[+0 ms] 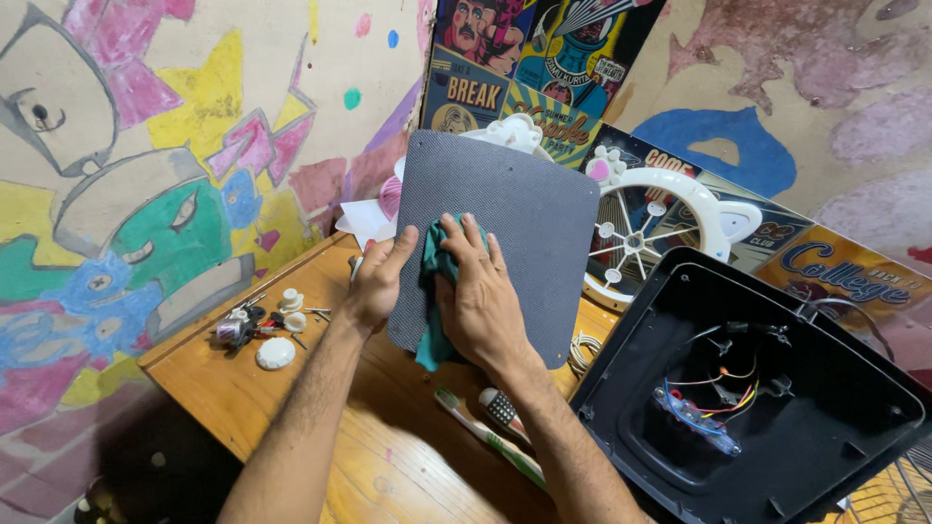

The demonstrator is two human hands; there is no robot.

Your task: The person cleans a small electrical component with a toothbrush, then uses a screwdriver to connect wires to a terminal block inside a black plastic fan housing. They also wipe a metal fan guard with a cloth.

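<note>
Grey panel (pixel 505 223) stands tilted on the bench (pixel 252 388); your left hand (pixel 377 281) grips its nine o'clock edge, right hand (pixel 478 296) presses a teal cloth (pixel 437 267) flat against it.

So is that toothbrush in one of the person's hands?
No, the green and white toothbrush lies on the wooden table, while the right hand presses a teal cloth on the grey panel.

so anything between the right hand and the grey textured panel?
Yes: a teal cloth lies under the right hand, pressed against the grey textured square panel. The left hand grips the panel's edge directly.
</note>
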